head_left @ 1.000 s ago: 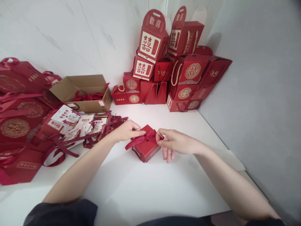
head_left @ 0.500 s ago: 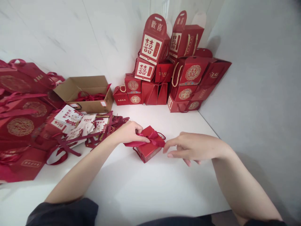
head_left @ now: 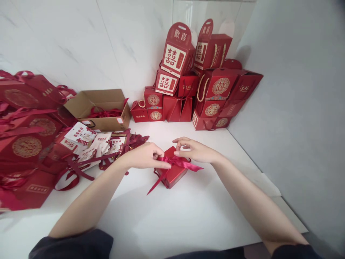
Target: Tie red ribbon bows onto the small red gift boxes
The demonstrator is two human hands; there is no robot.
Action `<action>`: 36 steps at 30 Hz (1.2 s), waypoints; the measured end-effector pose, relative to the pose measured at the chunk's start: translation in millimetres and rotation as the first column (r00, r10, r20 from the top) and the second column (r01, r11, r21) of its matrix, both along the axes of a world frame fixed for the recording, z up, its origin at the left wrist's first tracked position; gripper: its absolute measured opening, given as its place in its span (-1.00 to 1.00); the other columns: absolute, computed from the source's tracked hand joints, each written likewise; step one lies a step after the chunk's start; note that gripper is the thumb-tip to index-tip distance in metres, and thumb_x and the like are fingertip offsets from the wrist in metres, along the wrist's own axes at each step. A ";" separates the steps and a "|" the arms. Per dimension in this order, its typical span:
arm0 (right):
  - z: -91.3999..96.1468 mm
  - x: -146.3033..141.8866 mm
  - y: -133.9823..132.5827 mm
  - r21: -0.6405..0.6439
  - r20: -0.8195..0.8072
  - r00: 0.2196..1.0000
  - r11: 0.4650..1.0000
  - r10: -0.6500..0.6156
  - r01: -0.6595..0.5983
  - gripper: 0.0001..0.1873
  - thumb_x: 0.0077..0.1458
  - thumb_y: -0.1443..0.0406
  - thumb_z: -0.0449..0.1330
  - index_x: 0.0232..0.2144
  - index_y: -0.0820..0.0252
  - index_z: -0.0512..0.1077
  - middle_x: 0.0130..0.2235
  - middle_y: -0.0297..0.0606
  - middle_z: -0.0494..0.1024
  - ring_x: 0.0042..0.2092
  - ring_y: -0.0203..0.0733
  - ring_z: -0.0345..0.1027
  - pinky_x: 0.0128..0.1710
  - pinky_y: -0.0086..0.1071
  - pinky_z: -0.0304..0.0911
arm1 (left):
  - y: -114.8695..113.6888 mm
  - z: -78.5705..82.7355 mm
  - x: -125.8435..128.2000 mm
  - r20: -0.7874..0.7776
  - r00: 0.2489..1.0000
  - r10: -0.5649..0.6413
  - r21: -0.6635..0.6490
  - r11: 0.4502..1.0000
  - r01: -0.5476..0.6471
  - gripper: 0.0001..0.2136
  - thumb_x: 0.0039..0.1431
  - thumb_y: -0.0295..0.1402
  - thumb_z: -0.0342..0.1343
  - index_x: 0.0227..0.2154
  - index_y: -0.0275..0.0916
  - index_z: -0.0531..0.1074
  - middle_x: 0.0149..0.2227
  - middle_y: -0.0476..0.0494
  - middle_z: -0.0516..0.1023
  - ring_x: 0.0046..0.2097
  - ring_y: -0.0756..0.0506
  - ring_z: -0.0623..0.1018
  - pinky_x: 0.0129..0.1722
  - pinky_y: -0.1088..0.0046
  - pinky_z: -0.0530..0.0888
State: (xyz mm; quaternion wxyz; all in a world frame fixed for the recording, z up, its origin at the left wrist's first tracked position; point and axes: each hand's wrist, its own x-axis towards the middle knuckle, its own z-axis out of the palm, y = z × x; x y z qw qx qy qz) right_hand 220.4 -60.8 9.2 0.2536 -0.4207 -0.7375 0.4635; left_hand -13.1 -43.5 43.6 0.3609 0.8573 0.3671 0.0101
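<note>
A small red gift box [head_left: 174, 175] lies on the white table [head_left: 167, 216] in front of me, with a dark red ribbon [head_left: 185, 164] tied across its top. My left hand [head_left: 145, 156] is closed, pinching the ribbon at the box's left side. My right hand [head_left: 195, 150] is over the box's far top edge, its thumb and forefinger pinched on a ribbon loop and the other fingers spread. One ribbon tail sticks out to the right, another trails down to the front left.
A stack of red wedding gift boxes [head_left: 199, 79] fills the back corner. An open cardboard box [head_left: 99, 108] holds red ribbons at the back left. Cards [head_left: 91, 140] and loose ribbons lie beside it, flat red bags [head_left: 24, 140] at the far left. A grey wall [head_left: 296, 108] bounds the right.
My right hand has moved from the box's right side back onto the top of the box. The ribbon tails have been pulled out, one to the right and one to the front left.
</note>
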 end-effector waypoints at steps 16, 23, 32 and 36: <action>-10.0 12.5 -5.6 0.126 -0.050 0.993 0.986 0.112 -0.105 -0.77 0.14 0.17 0.19 -0.49 0.16 0.42 0.13 -0.20 0.29 0.18 -0.11 0.16 0.20 -0.17 -0.01 | -9.0 -8.1 13.8 -0.165 0.970 0.178 0.400 0.911 -0.099 -0.36 -0.19 0.30 0.04 -0.75 -0.26 0.10 -0.74 0.07 0.06 -0.61 0.06 0.07 -0.54 0.44 -0.02; -11.9 13.1 -5.2 0.112 -0.083 0.990 0.988 0.115 -0.105 -0.76 0.15 0.16 0.16 -0.48 0.17 0.40 0.10 -0.20 0.31 0.15 -0.14 0.19 0.17 -0.23 0.04 | -7.3 -9.3 14.1 -0.148 0.974 0.172 0.381 0.919 -0.104 -0.36 -0.20 0.29 0.06 -0.74 -0.26 0.09 -0.73 0.08 0.05 -0.61 0.06 0.05 -0.54 0.45 -0.03; -5.4 41.6 -25.6 -0.208 0.120 0.991 0.978 0.059 -0.033 -0.50 0.15 -0.10 0.01 -0.42 0.20 0.39 -0.42 -0.28 0.49 -0.37 -0.22 0.35 -0.27 -0.33 0.24 | -6.0 -10.2 13.6 -0.134 0.974 0.181 0.327 0.936 -0.129 -0.41 -0.22 0.23 0.13 -0.74 -0.25 0.13 -0.73 0.07 0.11 -0.60 0.05 0.10 -0.53 0.44 -0.04; -8.2 43.7 -27.6 -0.312 -0.034 0.983 0.932 0.180 -0.182 -0.52 0.10 -0.08 0.10 -0.53 0.21 0.34 -0.55 -0.36 0.39 -0.50 -0.31 0.26 -0.41 -0.41 0.21 | -5.0 -12.5 12.1 -0.118 0.976 0.184 0.326 0.935 -0.136 -0.41 -0.22 0.21 0.15 -0.74 -0.25 0.10 -0.72 0.08 0.05 -0.60 0.06 0.06 -0.52 0.44 -0.06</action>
